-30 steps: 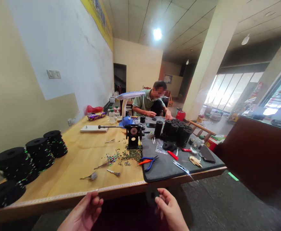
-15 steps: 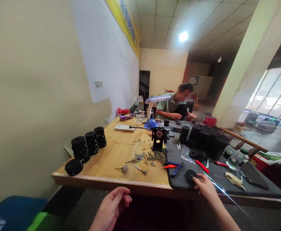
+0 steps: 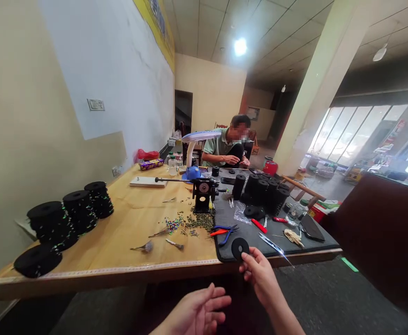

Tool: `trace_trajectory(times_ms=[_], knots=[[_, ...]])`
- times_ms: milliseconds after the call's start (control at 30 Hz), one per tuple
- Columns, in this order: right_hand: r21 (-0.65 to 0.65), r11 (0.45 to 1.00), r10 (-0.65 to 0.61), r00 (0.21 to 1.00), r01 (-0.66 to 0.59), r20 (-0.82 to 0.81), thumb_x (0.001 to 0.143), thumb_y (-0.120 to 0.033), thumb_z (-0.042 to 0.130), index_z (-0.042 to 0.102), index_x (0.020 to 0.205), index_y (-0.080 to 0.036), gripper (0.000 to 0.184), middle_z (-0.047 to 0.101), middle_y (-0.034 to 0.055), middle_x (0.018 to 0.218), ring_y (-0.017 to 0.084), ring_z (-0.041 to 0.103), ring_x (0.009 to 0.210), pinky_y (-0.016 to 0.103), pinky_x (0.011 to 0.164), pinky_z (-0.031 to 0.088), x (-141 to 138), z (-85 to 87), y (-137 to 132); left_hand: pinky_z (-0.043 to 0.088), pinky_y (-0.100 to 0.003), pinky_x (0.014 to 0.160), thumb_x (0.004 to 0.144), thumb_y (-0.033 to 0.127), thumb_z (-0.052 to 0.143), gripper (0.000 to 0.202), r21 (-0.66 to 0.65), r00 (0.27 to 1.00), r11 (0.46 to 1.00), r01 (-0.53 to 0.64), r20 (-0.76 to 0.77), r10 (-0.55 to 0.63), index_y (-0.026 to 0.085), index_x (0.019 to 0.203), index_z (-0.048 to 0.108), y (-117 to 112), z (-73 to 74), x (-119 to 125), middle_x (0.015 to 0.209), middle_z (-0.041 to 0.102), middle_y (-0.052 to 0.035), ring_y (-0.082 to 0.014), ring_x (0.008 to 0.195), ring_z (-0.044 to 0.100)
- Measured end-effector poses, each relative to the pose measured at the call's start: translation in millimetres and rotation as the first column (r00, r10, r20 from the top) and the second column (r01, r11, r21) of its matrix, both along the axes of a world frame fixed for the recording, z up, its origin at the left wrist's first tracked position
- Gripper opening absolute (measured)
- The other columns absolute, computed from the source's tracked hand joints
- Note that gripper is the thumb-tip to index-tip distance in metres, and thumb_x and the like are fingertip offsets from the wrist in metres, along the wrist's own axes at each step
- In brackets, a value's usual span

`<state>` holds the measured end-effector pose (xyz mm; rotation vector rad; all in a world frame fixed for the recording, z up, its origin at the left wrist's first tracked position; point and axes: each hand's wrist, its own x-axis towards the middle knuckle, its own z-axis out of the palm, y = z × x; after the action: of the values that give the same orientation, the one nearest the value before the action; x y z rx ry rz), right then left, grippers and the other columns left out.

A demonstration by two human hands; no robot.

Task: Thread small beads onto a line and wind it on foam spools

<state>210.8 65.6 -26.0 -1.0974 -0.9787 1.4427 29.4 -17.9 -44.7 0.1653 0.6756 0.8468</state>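
My right hand pinches a flat black disc with a centre hole, holding it at the near edge of the dark grey mat. Below the table edge, my left hand hovers with fingers loosely spread and nothing in it. Blue-handled pliers and scissors lie on the mat just beyond the disc.
Stacks of black spools stand along the left of the wooden table; more black spools sit on the mat. A small black winder stands mid-table beside scattered beads. Another person sits working at the far end under a lamp.
My right hand brought the black disc up from below the table to the mat's near edge. My left hand opened and stayed low. The camera view swung left, then back.
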Motion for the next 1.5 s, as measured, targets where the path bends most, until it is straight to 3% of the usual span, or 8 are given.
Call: trace_trajectory(times_ms=[233, 433, 600, 767, 900, 1000, 1233, 1500], knots=[[-0.030, 0.996, 0.074, 0.960, -0.085, -0.271, 0.064, -0.029, 0.082, 0.057, 0.085, -0.016, 0.034, 0.065, -0.0030, 0.071, 0.007, 0.060, 0.055, 0.016, 0.047, 0.047, -14, 1.2, -25, 0.055, -0.020, 0.057, 0.090, 0.035, 0.054, 0.035, -0.045, 0.951, 0.986, -0.159, 0.262, 0.165, 0.002, 0.098, 0.062, 30, 12.7, 22, 0.087, 0.074, -0.0170, -0.0162, 0.065, 0.071], [-0.097, 0.991, 0.058, 0.936, -0.097, -0.347, 0.063, -0.030, 0.082, 0.056, 0.083, -0.017, 0.035, 0.069, -0.0001, 0.072, 0.011, 0.065, 0.059, 0.019, 0.055, 0.051, -13, 8.3, -27, 0.035, -0.011, 0.034, 0.092, 0.027, 0.051, 0.021, -0.162, 0.949, 0.936, -0.314, -0.063, 0.308, 0.012, 0.078, 0.057, 26, 3.3, 16, 0.059, 0.062, -0.0014, -0.0056, 0.040, 0.055], [-0.088, 0.987, 0.100, 0.946, -0.133, -0.309, 0.062, -0.030, 0.082, 0.054, 0.081, -0.017, 0.037, 0.067, -0.0013, 0.071, 0.011, 0.064, 0.053, 0.019, 0.049, 0.049, -11, 22.1, -23, 0.014, -0.010, 0.034, 0.075, 0.039, 0.071, 0.031, 0.287, 0.818, 0.853, -0.437, -0.268, 0.509, 0.016, 0.070, 0.051, 14, 0.8, 4, 0.055, 0.046, 0.0086, 0.0012, 0.035, 0.029], [-0.081, 0.969, 0.198, 0.933, -0.232, -0.299, 0.063, -0.030, 0.081, 0.054, 0.081, -0.016, 0.035, 0.068, 0.0004, 0.071, 0.010, 0.062, 0.051, 0.017, 0.046, 0.048, -15, 37.3, -22, 0.033, -0.018, 0.041, 0.063, 0.051, 0.076, 0.063, 0.646, 0.854, 0.761, -0.062, -0.360, 0.375, 0.021, 0.113, 0.053, 17, 16.6, 12, 0.096, 0.062, -0.0044, -0.0044, 0.049, 0.047], [-0.062, 0.963, 0.232, 0.925, -0.262, -0.302, 0.064, -0.029, 0.079, 0.052, 0.080, -0.017, 0.034, 0.067, 0.0000, 0.069, 0.010, 0.063, 0.051, 0.016, 0.044, 0.047, -16, 41.6, -19, 0.026, -0.020, 0.042, 0.068, 0.060, 0.066, 0.053, 0.690, 0.883, 0.695, 0.202, -0.435, 0.176, 0.015, 0.095, 0.058, 26, 15.9, 24, 0.058, 0.052, 0.0042, -0.0057, 0.042, 0.039], [-0.094, 0.972, 0.183, 0.943, -0.217, -0.279, 0.061, -0.030, 0.081, 0.051, 0.081, -0.018, 0.037, 0.067, -0.0012, 0.069, 0.009, 0.061, 0.049, 0.015, 0.041, 0.044, -11, 37.8, -10, 0.017, -0.022, 0.043, 0.072, 0.064, 0.059, 0.049, 0.687, 0.833, 0.710, 0.155, -0.478, 0.280, 0.016, 0.065, 0.053, 28, 11.7, 21, 0.048, 0.033, 0.0093, -0.0054, 0.042, 0.026], [-0.045, 0.999, -0.005, 0.997, 0.009, 0.080, 0.056, -0.044, 0.077, 0.049, 0.077, -0.019, 0.043, 0.059, -0.0049, 0.063, 0.005, 0.051, 0.039, 0.014, 0.033, 0.030, 6, 15.5, 32, 0.010, -0.024, 0.044, 0.068, 0.067, 0.060, 0.054, 0.575, 0.735, 0.799, 0.174, -0.616, 0.283, 0.014, 0.068, 0.058, 18, 5.3, -10, 0.041, 0.032, 0.0107, -0.0060, 0.041, 0.022], [0.019, 0.991, -0.123, 0.881, 0.129, 0.457, 0.067, -0.034, 0.063, 0.050, 0.080, -0.021, 0.022, 0.039, -0.0131, 0.041, 0.007, 0.034, 0.030, 0.018, 0.033, 0.023, 31, -2.7, 79, 0.005, -0.018, 0.041, 0.059, 0.046, 0.079, 0.039, 0.258, 0.942, 0.964, 0.064, -0.334, 0.026, 0.014, 0.070, 0.059, -3, 15.4, -41, 0.044, 0.040, 0.0102, -0.0014, 0.038, 0.019]])
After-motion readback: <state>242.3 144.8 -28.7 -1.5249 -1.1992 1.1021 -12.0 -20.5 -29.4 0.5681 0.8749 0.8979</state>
